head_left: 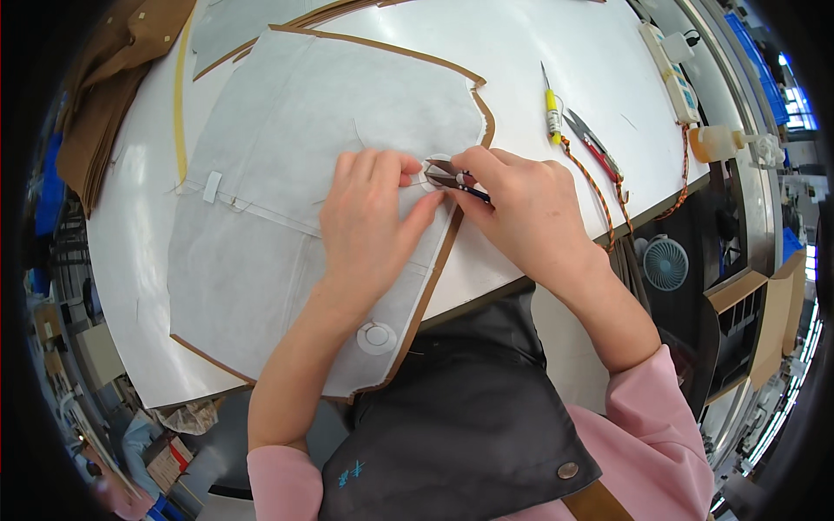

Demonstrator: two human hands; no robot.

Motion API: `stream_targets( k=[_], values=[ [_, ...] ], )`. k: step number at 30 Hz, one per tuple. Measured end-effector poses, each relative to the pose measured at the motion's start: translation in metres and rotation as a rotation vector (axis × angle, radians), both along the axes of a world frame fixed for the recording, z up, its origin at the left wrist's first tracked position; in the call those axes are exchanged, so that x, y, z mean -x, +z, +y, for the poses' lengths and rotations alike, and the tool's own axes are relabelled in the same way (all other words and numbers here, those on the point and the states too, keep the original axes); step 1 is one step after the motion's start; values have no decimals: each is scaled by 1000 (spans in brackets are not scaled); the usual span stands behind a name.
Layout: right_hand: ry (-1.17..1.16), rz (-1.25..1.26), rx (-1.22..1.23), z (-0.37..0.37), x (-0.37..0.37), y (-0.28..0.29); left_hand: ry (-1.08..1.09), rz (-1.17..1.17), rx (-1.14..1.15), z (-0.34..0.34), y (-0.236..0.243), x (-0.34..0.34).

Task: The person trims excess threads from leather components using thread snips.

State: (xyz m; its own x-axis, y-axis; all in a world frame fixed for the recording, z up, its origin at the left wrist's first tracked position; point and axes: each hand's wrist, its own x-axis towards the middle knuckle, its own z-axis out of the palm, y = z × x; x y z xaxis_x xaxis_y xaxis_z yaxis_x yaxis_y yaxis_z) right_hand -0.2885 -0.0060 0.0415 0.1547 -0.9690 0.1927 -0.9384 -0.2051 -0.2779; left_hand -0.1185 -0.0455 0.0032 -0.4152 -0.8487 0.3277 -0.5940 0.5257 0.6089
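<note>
A grey-backed panel with brown edging (261, 113) lies flat on the white table, with seams and loose threads on its face. My left hand (369, 213) holds the panel near its right edge, fingers curled and thumb set apart below them. Between my hands is a small white disc (427, 185), partly covered. In my right hand (530, 204) is a pair of dark thread snips (452, 176), blades pointing left over the disc, slightly parted. A second round white patch with a ring (376, 338) sits lower on the panel. Whether my left fingertips pinch a thread is too small to tell.
Right of the panel lie a yellow-handled awl (552, 113) and red-handled snips (595, 148), both on cords. A power strip (671, 74) and a plastic bottle (717, 143) line the right edge. Brown pieces (122, 69) hang at the far left.
</note>
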Motion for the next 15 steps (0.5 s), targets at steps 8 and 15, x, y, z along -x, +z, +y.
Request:
stream_targets(
  k=[8,15],
  values=[
    [-194,-945,-127,3,-1,-11,29,-11,21,0,-3,-1],
    [-115,-736,102,-1,5,-34,-2,-33,19,-10,-1,1]
  ],
)
